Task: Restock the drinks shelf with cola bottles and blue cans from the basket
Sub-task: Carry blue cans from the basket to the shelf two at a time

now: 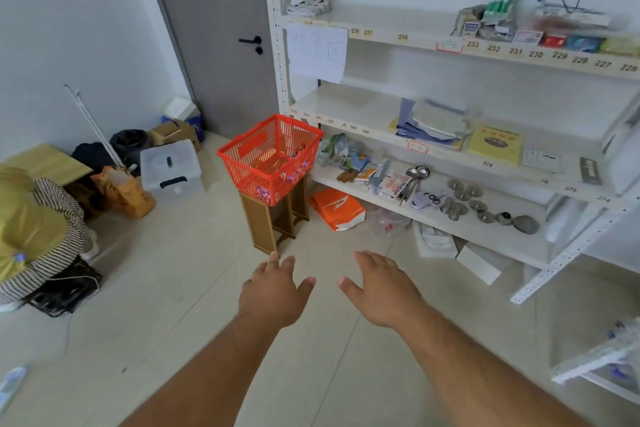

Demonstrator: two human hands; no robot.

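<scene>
A red plastic basket (270, 158) stands on a small wooden stool (273, 218) beside the left end of the white shelf unit (367, 114). Through its mesh I make out bluish items, too blurred to name. My left hand (273, 291) and my right hand (381, 288) stretch out side by side over the floor in front of the stool, palms down, fingers spread, holding nothing. Both are well short of the basket.
The shelves carry papers, a yellow book (495, 144), spoons, small metal lids and boxes. An orange bag (337, 210) lies under the lowest shelf. A clear storage box (171, 166), bags and cartons crowd the left wall by the grey door (221, 45).
</scene>
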